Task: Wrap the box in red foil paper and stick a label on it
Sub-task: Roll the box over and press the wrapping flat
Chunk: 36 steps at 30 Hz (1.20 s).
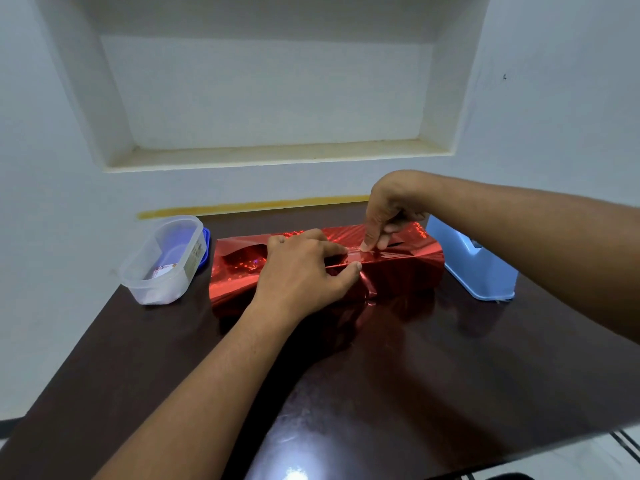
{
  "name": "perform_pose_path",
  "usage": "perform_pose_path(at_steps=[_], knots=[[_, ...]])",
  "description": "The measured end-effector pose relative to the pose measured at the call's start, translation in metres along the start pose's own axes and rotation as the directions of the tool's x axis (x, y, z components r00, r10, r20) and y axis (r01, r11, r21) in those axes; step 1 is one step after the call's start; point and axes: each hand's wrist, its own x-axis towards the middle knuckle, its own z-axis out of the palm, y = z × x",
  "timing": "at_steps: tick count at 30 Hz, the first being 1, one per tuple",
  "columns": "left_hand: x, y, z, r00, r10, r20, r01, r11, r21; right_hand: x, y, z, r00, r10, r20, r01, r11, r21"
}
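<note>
Box: wrapped in red foil paper [398,268], it lies lengthwise across the far middle of the dark table [415,375], between a plastic tub and a blue dispenser.
Foil: the top edges meet in a seam along the box; the left end stands open and loose, not folded in.
Left hand [304,275]: palm down on the box top, fingers fairly straight, forefinger and thumb pressing the foil at the seam (no closed grip here, only pressure).
Right hand [388,216]: comes from above, fingertips pointing down, pinching a small clear piece of tape [356,251] against the seam, just beside the left forefinger.
Plastic tub [162,261]: clear, to the left of the box, with something small and white-red inside.
Blue dispenser [474,265]: right of the box, partly behind the right forearm.
</note>
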Motion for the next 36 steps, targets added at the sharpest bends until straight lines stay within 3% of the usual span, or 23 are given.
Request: perform_pose_path(at_steps=[8,16,23,29,33,36], knots=[[0.0,0.0,0.001,1.0,0.002,-0.015,-0.002,1.0,-0.018,-0.002,0.02,0.007,1.0,-0.027,-0.012,0.028,0.992,0.126],[0.0,0.0,0.002,1.0,-0.007,-0.016,0.007,1.0,-0.019,0.005,0.023,0.003,0.998,0.049,0.048,-0.056,0.985,0.162],[0.001,-0.001,0.003,1.0,-0.006,-0.016,0.006,1.0,-0.008,0.014,0.029,0.011,0.998,-0.06,-0.011,0.06,0.963,0.264],[0.001,-0.003,0.004,1.0,0.002,-0.024,-0.003,1.0,-0.009,0.0,0.049,0.021,0.97,-0.061,-0.234,0.131,0.945,0.3],[0.0,-0.003,0.003,1.0,0.011,-0.029,-0.011,1.0,-0.015,0.002,0.048,0.033,0.844,0.005,-0.537,0.202,0.924,0.325],[0.001,-0.003,0.002,0.999,0.007,-0.031,-0.008,1.0,-0.02,0.002,0.038,0.04,0.775,0.01,-0.632,0.326,0.851,0.412]])
